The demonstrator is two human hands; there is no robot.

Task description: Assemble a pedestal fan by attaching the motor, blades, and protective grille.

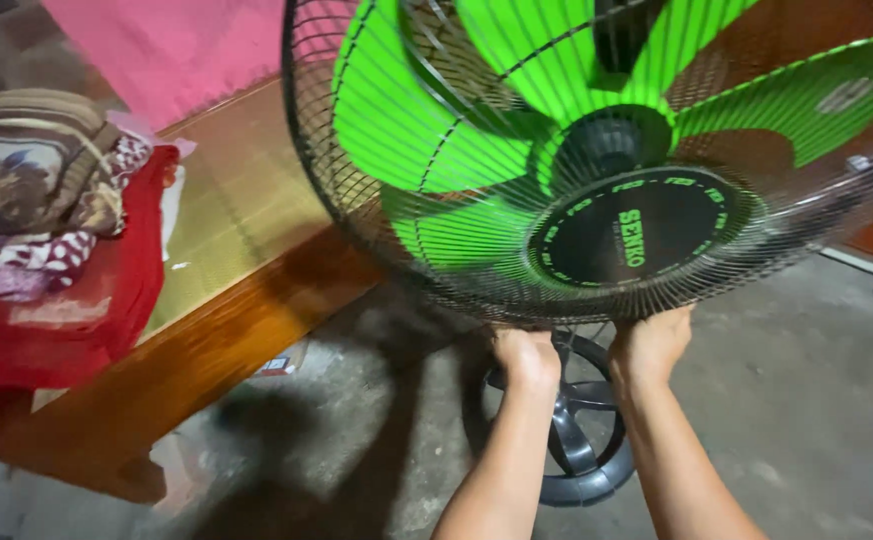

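Green-bladed fan [517,130] in wire cage [377,230], left hand [527,357] and right hand [652,345] gripping its lower rim

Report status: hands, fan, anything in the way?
Left hand and right hand both grip the fan guard at its lower rim. Green blades inside. Round base below; wooden bed close on the left.

Head camera looks steeply down, close on fan grille [517,290], floor [807,400] below.

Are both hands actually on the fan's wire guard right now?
Touching. The head view shows the left hand and right hand gripping the bottom rim of the wire guard.
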